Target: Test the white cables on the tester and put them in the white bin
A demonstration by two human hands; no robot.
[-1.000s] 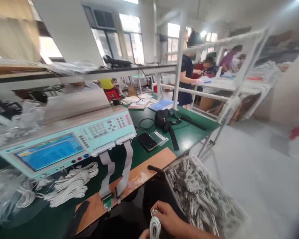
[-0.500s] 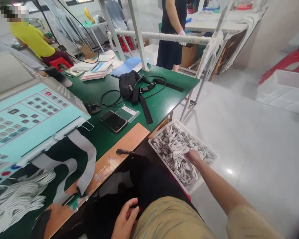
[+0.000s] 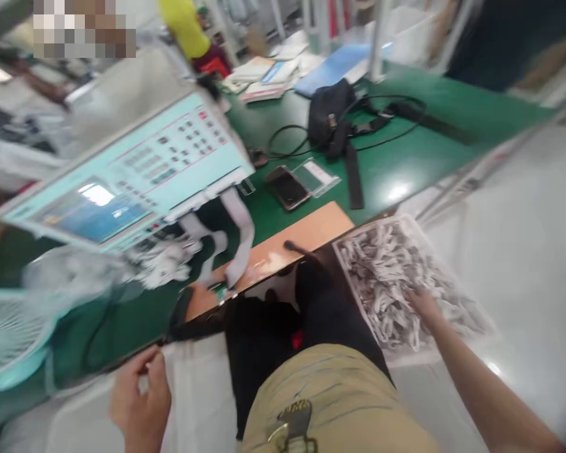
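Observation:
My right hand (image 3: 423, 305) reaches into a pale plastic crate (image 3: 469, 296) beside my legs. It touches the heap of white looped cord bundles (image 3: 387, 270) inside; its fingers are smeared by motion, so whether they grip a bundle is unclear. My left hand (image 3: 144, 393) hangs low at the left, near the table's front edge, above a pale surface. Its thumb and forefinger come together in a pinch, and nothing shows between them. More white cord bundles (image 3: 167, 261) lie on the green table under the machine's control panel (image 3: 146, 170).
A turquoise basket (image 3: 14, 336) stands at the left, beside clear plastic bags (image 3: 75, 274). On the green table (image 3: 273, 129) lie a phone (image 3: 287, 189), a black waist bag (image 3: 330, 116) and papers (image 3: 264, 78). An orange board (image 3: 306, 229) runs along the front edge.
The view has swung left, bringing in the turquoise basket and the panel's screen. My left hand has moved left, away from my lap, and its fingers have closed. My right hand stays in the crate.

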